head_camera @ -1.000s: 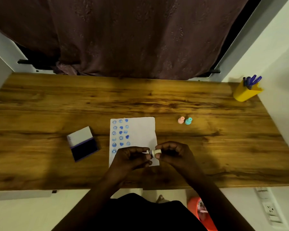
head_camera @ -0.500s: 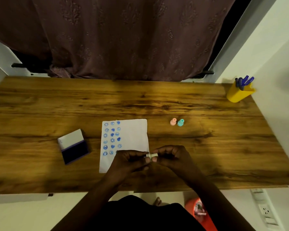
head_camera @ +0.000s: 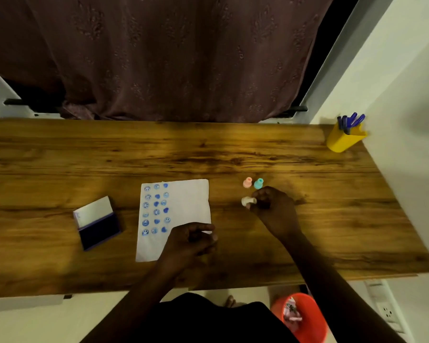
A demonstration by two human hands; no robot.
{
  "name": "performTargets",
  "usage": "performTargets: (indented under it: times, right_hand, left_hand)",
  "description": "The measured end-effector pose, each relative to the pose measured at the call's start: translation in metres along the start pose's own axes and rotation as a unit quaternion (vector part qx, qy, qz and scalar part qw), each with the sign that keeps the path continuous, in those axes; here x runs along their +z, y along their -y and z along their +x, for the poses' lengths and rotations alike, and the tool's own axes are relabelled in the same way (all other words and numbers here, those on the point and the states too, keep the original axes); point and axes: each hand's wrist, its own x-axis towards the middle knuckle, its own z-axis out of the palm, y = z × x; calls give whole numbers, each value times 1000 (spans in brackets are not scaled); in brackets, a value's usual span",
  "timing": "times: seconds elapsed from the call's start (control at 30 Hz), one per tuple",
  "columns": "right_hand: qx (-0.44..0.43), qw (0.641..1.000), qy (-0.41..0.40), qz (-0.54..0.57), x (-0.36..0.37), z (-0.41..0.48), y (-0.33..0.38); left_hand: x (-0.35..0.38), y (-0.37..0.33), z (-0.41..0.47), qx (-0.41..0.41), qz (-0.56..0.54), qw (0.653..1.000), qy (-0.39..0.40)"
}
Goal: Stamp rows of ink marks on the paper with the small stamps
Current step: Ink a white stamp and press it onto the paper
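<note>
A white paper (head_camera: 183, 206) lies on the wooden desk (head_camera: 233, 154), with three columns of blue stamped marks down its left side. My right hand (head_camera: 273, 209) is to the right of the paper and grips a small cream stamp (head_camera: 247, 201) just in front of a pink stamp (head_camera: 247, 182) and a teal stamp (head_camera: 258, 183) that stand side by side. My left hand (head_camera: 191, 241) rests over the paper's lower right corner with its fingers curled; I cannot tell whether it holds anything. An open ink pad (head_camera: 97, 225) with a dark blue cushion lies left of the paper.
A yellow pen cup (head_camera: 344, 138) with several blue pens stands at the desk's far right corner by the wall. A dark curtain (head_camera: 171, 58) hangs behind the desk. An orange bin (head_camera: 305, 318) sits on the floor at the lower right.
My hands were together over the paper's lower right corner, both on the cream stamp. They have parted: my right hand carried the stamp right toward the pink and teal stamps.
</note>
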Motion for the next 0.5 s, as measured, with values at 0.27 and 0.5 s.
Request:
performTargets:
  times: [0.27, 0.5]
  right_hand:
    - [-56, 990, -26, -123, 13, 40, -29]
    - [-52, 988, -12, -144, 17, 48, -36]
  left_hand:
    - [-15, 11, -2, -15, -25, 999, -31]
    - [-19, 13, -3, -6, -40, 998, -52]
